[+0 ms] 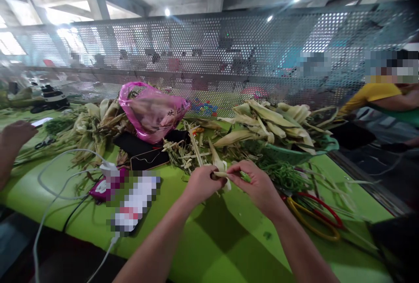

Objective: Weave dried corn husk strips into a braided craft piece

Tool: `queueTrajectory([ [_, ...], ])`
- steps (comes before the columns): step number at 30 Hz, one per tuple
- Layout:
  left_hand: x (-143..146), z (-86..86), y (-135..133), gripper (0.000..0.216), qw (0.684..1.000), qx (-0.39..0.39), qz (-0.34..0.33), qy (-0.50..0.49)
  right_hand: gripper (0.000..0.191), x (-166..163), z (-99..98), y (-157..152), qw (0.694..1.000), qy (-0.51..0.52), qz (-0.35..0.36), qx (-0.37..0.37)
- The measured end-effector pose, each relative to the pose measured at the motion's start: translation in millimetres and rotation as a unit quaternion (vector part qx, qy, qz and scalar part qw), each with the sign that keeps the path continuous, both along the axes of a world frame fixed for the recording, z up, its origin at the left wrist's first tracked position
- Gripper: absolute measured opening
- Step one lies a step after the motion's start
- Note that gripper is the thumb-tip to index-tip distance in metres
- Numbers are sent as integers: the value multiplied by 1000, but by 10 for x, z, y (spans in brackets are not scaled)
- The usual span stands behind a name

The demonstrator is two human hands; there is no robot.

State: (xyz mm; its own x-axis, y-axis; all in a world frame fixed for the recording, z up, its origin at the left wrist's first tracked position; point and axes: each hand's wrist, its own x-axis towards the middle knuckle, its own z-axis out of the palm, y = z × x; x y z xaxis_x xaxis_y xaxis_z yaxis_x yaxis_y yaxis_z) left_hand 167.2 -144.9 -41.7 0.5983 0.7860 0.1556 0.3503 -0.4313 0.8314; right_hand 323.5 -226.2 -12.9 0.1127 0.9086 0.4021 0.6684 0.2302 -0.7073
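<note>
Both of my hands meet above the green table (209, 239), pinching one pale corn husk strip (220, 166). My left hand (202, 183) is closed on its left part. My right hand (255, 183) is closed on its right part, fingers curled over the top. The husk's pointed end sticks up between the hands. Loose husk strips (186, 151) lie just behind them.
A pink plastic bag (150, 110), husk heaps (94, 126), a green basin (294, 152) piled with husks, green stems (284, 174), red and yellow scissors (319, 219), phones and white cables (65, 174) lie around. Another person's hand (15, 137) is far left; a person in yellow (386, 100) sits right.
</note>
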Motion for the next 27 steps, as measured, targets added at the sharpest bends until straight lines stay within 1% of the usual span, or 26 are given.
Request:
queueTrajectory([
  [2,-4,7,4,20,1000,7,2,5,9,13,3,-1,999,-30,-5,11],
  [5,-8,9,9,19,1000,17,5,1,10,25,20,-4,999,-47,1,2],
  [12,-28,1,5,16,999,53,-8,-2,12,32,66,1,998,-42,19,-44],
  [17,-42,1,6,14,998,62,-23,16,13,40,74,-18,996,-37,20,-73],
  [23,-40,56,-24,15,996,80,-16,44,12,-9,29,-4,997,-52,2,-51],
  [27,-36,74,-38,16,996,74,-8,57,12,-43,-33,23,998,-61,-8,-34],
])
